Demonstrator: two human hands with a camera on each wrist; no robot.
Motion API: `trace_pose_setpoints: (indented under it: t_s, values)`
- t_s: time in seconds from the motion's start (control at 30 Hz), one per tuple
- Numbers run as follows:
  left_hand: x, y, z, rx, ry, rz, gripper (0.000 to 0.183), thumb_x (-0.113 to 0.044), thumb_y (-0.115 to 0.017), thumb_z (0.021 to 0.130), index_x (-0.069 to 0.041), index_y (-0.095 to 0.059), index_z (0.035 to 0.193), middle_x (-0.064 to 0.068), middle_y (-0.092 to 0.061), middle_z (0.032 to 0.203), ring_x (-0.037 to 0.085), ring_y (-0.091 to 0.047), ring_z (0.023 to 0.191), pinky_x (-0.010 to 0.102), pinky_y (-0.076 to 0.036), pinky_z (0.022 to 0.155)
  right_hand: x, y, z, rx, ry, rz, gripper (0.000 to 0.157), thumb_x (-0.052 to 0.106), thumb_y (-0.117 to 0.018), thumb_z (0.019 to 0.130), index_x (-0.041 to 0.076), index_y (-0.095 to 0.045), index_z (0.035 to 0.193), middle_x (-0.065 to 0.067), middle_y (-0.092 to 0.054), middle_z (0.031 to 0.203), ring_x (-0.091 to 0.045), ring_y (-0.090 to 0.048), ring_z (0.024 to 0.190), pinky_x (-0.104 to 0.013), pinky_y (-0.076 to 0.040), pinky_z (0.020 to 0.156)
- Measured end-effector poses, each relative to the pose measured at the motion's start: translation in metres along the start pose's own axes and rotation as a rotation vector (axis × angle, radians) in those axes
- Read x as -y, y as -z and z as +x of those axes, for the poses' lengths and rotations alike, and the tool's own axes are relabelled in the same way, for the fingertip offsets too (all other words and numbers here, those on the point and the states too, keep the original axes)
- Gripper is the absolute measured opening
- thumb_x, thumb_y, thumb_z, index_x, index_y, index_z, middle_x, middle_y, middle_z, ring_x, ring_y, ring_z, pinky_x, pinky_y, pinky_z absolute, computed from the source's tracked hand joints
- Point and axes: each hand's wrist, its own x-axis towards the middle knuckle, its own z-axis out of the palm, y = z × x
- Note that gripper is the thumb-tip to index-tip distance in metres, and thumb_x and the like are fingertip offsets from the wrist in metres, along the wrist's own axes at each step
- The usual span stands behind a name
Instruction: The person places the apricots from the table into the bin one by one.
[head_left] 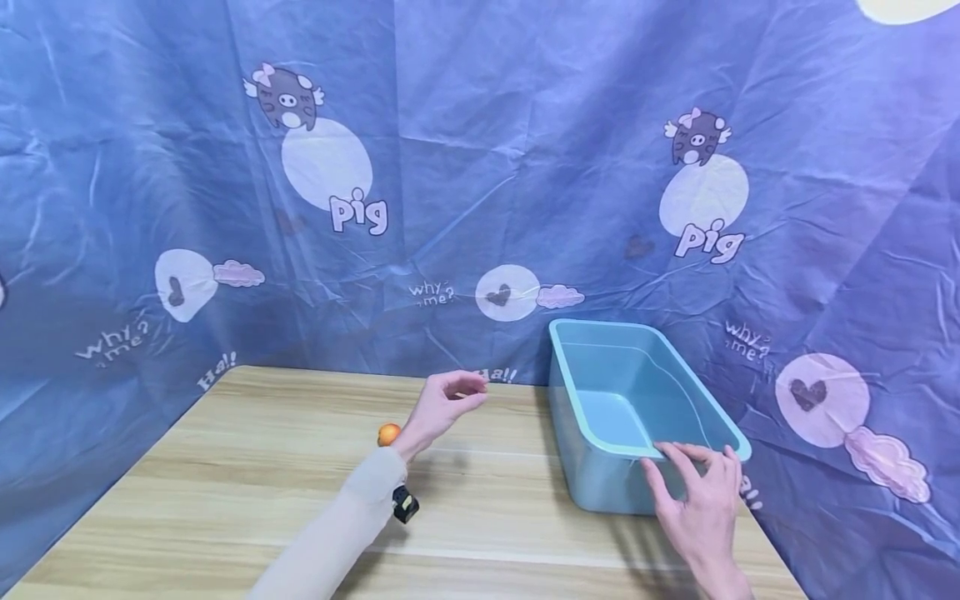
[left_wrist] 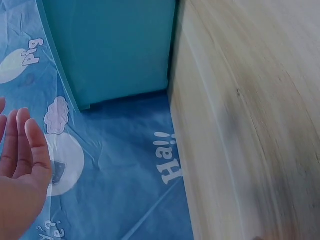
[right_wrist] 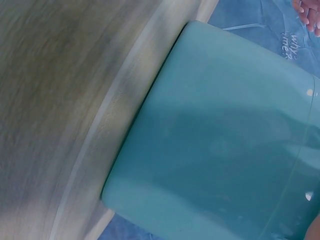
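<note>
Foreground: a person's pale L sleeve (head_left: 330, 525), w/ a small black device (head_left: 405, 504) at the wrist, reaches over a wooden bench (head_left: 480, 542). Hands split: the R hand (head_left: 701, 500) holds the near rim of a blue-green bin (head_left: 615, 483), fingers bent at the lip, thumb by the outer wall; firmness of hold, can't tell. The bin stands upright at the bench's R side, long sides running away from the person; nothing shows on the part of its floor in view. Farther out, the L hand (head_left: 442, 404) hangs midair, fingers loosely curved, thumb apart, grasping nothing. Past that wrist, partly hidden, a small round orange item (head_left: 388, 433) rests on the bench, well apart from the bin. Progress, approx.: bin's on the bench, R hand not yet off it, orange item outside; what's left, incl. the bin's final spot, is unclear. Bkgd.: blue pig-print cloth (head_left: 487, 183).
</note>
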Motion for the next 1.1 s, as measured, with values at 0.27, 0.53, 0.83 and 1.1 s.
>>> trace_pose_setpoints:
  t_s: [0.27, 0.53, 0.83, 1.1]
  values:
    - [0.009, 0.015, -0.012, 0.014, 0.047, 0.062, 0.027, -0.017, -0.076, 0.086, -0.008, -0.071, 0.111, 0.012, -0.074, 0.105, 0.012, -0.067, 0.087, 0.022, -0.052, 0.076, -0.001, -0.003, -0.005, 0.001, 0.003, 0.014, 0.054, 0.055, -0.062, 0.090, 0.002, -0.074, 0.091, -0.023, -0.059, 0.094, -0.042, -0.046, 0.088, -0.065, -0.022, 0.110]
    - [0.019, 0.045, -0.022, 0.007, 0.107, 0.035, 0.033, -0.016, -0.075, 0.087, -0.001, -0.068, 0.115, 0.016, -0.071, 0.108, 0.011, -0.066, 0.092, 0.023, -0.053, 0.083, -0.004, -0.002, -0.003, -0.006, 0.000, 0.013, 0.055, 0.056, -0.062, 0.090, 0.002, -0.074, 0.091, -0.023, -0.059, 0.094, -0.043, -0.046, 0.088, -0.064, -0.022, 0.110]
    - [0.036, 0.101, -0.033, 0.139, 0.223, 0.031, 0.051, -0.017, -0.075, 0.086, 0.006, -0.058, 0.128, 0.028, -0.061, 0.127, 0.012, -0.067, 0.103, 0.022, -0.050, 0.091, -0.002, -0.003, -0.003, -0.010, 0.005, 0.020, 0.054, 0.055, -0.062, 0.090, 0.002, -0.074, 0.090, -0.023, -0.059, 0.092, -0.043, -0.047, 0.088, -0.066, -0.023, 0.108]
    - [0.058, 0.138, -0.040, 0.245, 0.342, 0.067, 0.051, -0.017, -0.074, 0.086, -0.001, -0.057, 0.131, 0.026, -0.054, 0.138, 0.037, -0.056, 0.122, 0.034, -0.043, 0.100, -0.003, 0.000, -0.001, 0.006, 0.006, 0.005, 0.054, 0.056, -0.062, 0.090, 0.003, -0.074, 0.092, -0.023, -0.059, 0.094, -0.043, -0.046, 0.089, -0.065, -0.022, 0.109]
